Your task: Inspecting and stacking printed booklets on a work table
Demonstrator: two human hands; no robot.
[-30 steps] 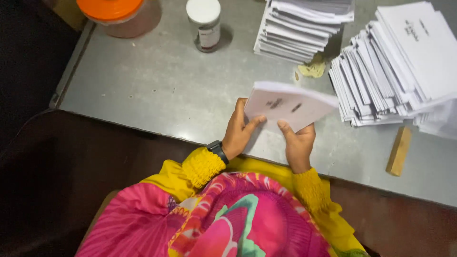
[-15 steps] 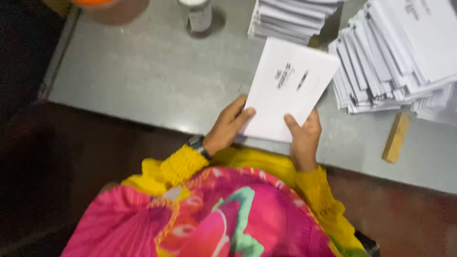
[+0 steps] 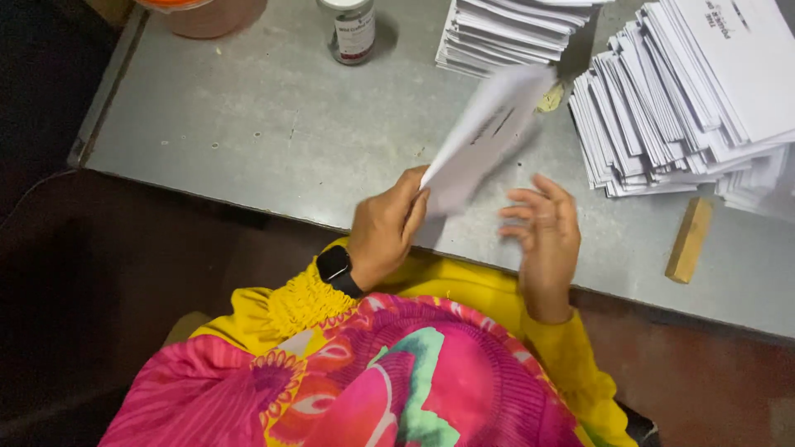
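My left hand (image 3: 385,228) pinches the lower corner of a white envelope (image 3: 489,136), which is blurred and tilted up over the grey table (image 3: 273,132). A black watch sits on that wrist. My right hand (image 3: 542,236) hovers just right of the envelope with its fingers spread and nothing in it. Two stacks of white envelopes lie beyond: one at the back middle (image 3: 513,33), a bigger fanned one at the right (image 3: 687,99).
A small white-capped jar (image 3: 348,29) and a tub with an orange lid (image 3: 207,12) stand at the table's far left. A wooden block (image 3: 690,240) lies near the front edge at the right. A scrap of yellowish cloth (image 3: 549,98) lies between the stacks.
My right hand has let go of the envelope and opened. My left hand has swung the envelope up on edge, so it is blurred.
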